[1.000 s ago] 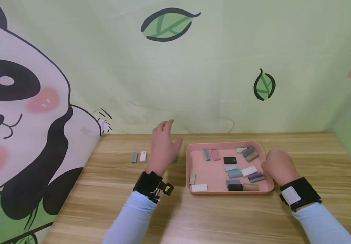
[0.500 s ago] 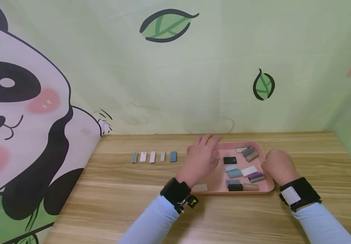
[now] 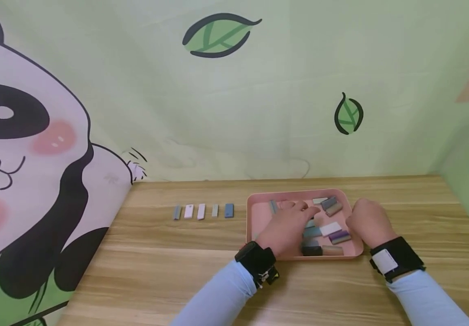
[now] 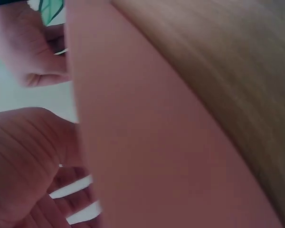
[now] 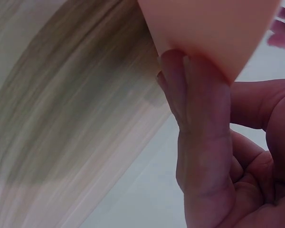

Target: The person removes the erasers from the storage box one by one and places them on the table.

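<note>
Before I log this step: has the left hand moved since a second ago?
Yes. The left hand has moved right, from beside the row of blocks on the table to over the pink tray.

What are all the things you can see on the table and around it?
Table: one, light wood.
Tray: one, pink, right of the table's middle.
Row of blocks: five, grey, white, white, pale grey, blue, on the table left of the tray.
Blocks in the tray: about ten in view, white, teal, purple, brown, black and grey; some hidden under the hand.
Backdrop: one, pale green with leaves, a panda at the left.
Wrist bands: two, black, one per wrist.
Left hand: over the tray, its fingers among the blocks.
Right hand: at the tray's right edge.
</note>
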Demonstrator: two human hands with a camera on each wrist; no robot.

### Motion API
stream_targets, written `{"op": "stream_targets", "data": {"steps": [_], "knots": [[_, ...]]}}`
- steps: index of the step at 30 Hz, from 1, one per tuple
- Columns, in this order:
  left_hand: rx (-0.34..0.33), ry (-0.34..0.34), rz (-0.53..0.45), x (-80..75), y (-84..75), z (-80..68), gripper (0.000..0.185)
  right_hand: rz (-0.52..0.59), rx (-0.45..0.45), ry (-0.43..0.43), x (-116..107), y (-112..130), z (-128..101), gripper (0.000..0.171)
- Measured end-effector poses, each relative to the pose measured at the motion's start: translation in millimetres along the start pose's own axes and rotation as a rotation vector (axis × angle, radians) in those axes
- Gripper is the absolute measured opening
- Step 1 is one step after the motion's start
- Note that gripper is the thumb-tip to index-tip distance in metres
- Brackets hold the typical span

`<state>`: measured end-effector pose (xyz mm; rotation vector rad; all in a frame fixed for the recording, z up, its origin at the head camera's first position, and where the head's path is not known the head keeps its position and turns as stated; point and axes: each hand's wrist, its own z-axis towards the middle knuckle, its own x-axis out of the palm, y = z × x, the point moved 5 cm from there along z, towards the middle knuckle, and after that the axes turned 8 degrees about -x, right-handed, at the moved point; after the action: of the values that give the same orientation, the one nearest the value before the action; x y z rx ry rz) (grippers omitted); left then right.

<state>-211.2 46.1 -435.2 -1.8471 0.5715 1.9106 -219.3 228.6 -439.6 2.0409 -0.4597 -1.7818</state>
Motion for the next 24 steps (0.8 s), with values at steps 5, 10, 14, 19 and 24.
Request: {"op": "stream_targets", "data": {"steps": [5,10,14,19,24], "knots": [[0.002,0.028,0.012,7.4,-3.8,1.3,0.051,-0.002,-0.001,-0.003,1.6,-0.3,0.6,0.019],[0.017,0.053,0.005,6.1,-6.7,1.2,0.04,-0.002,-0.001,-0.004,0.5,0.8,-0.6,0.02],[0.017,0.054,0.046,4.9,-7.5,-0.2,0.031,-0.002,0.002,0.001,0.0,1.9,-1.2,0.02],[0.011,0.057,0.063,7.5,-6.1,-0.6,0.027,-0.007,0.004,0.007,-0.6,3.4,-2.0,0.021],[-0.005,0.073,-0.011,10.0,-0.6,-2.3,0.033,-0.008,0.003,0.015,-1.5,3.9,-3.1,0.021]]}}
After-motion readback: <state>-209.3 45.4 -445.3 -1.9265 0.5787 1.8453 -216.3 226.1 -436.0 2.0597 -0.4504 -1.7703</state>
